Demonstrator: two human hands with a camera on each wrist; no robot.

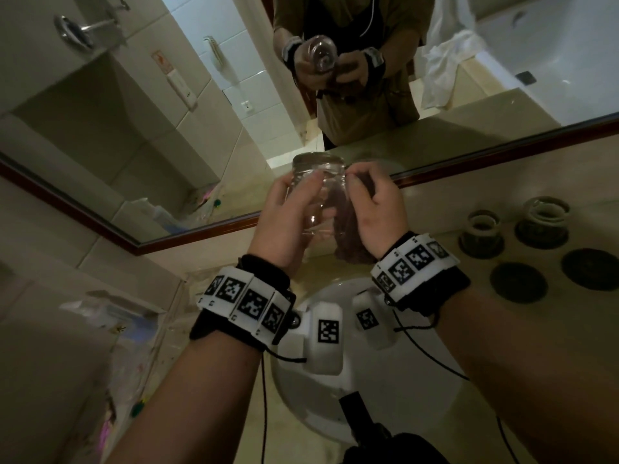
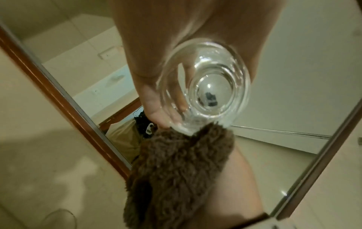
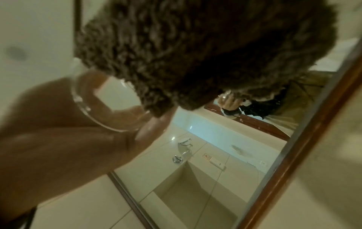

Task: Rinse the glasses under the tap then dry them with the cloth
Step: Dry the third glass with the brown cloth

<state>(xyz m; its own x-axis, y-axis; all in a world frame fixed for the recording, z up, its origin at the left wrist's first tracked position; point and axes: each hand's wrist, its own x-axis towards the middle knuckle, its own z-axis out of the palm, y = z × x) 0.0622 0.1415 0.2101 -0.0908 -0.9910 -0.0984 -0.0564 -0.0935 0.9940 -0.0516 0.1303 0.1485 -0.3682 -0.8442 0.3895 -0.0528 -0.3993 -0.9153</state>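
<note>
A clear drinking glass (image 1: 313, 192) is held upright in front of the mirror, with my left hand (image 1: 284, 222) wrapped round its side. My right hand (image 1: 375, 202) grips a fluffy brown cloth (image 1: 348, 229) and presses it against the glass's right side. The left wrist view looks at the thick round base of the glass (image 2: 205, 91), and the cloth (image 2: 176, 170) touches its lower edge. In the right wrist view the cloth (image 3: 195, 54) covers part of the glass (image 3: 109, 108). Two more glasses (image 1: 482, 232) (image 1: 542, 222) stand upside down on the counter at the right.
Two dark round coasters (image 1: 518, 282) (image 1: 589, 269) lie in front of the upturned glasses. The white sink basin (image 1: 301, 396) is directly below my wrists. A wood-framed mirror (image 1: 201, 234) runs along the back of the counter, close behind the held glass.
</note>
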